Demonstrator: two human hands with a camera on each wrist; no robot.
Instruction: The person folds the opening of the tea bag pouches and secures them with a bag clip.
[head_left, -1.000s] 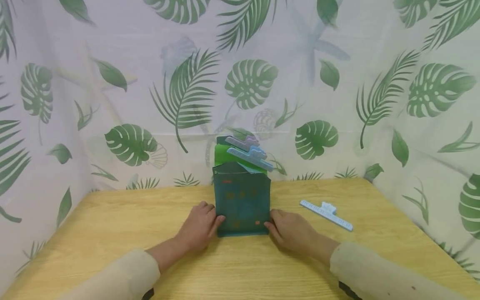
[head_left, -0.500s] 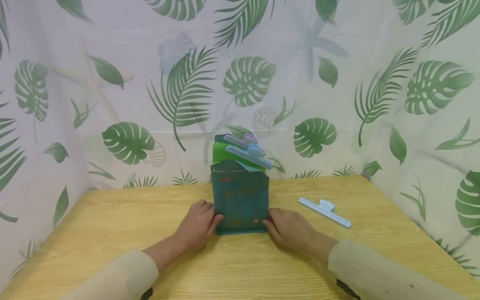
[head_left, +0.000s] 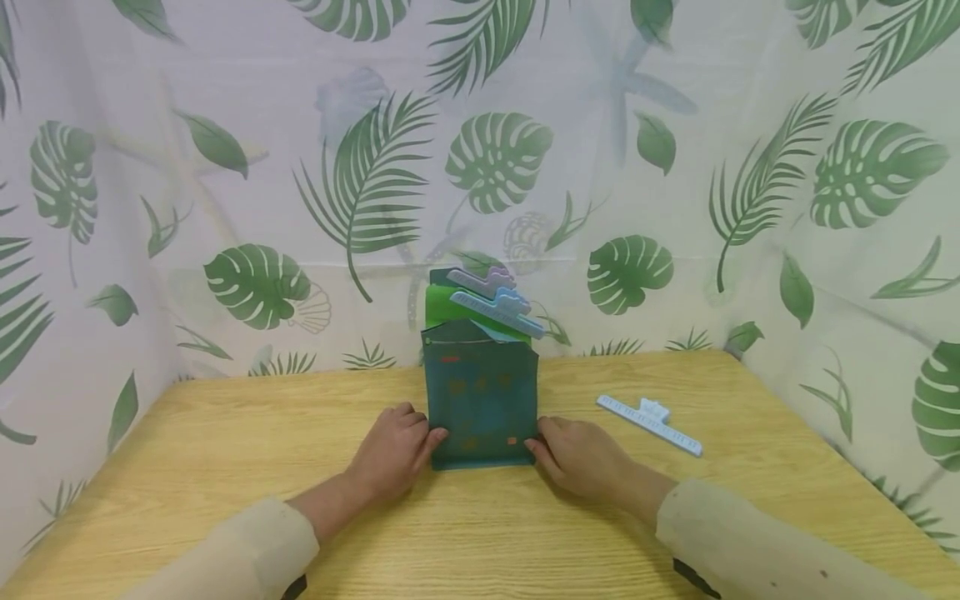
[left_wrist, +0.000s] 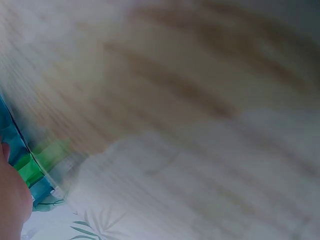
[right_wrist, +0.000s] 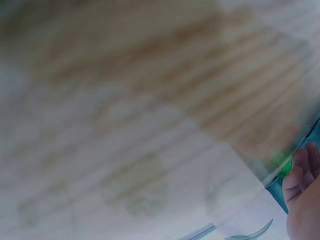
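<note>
A dark teal bag [head_left: 482, 408] with a raised, uneven top edge stands upright on the table. My left hand [head_left: 393, 450] grips its lower left side, thumb on the front face. On the lower right side my right hand [head_left: 585, 458] holds it the same way. Behind it rises something bright green [head_left: 439, 308], with a blue bag clip [head_left: 498, 311] slanting across the top. Farther back, a purple bag clip [head_left: 480, 282] sits by another dark green top [head_left: 441, 277]. Fingers behind the bag are hidden. Each wrist view catches only part of the hand at its edge.
A loose pale blue bag clip [head_left: 651, 427] lies on the wooden table [head_left: 262, 433], right of the bag. A leaf-patterned white cloth [head_left: 570, 200] closes off the back and both sides.
The head view has shifted slightly, so everything appears a little higher and to the left. Both hands keep their hold on the teal bag, and the clips stay put.
</note>
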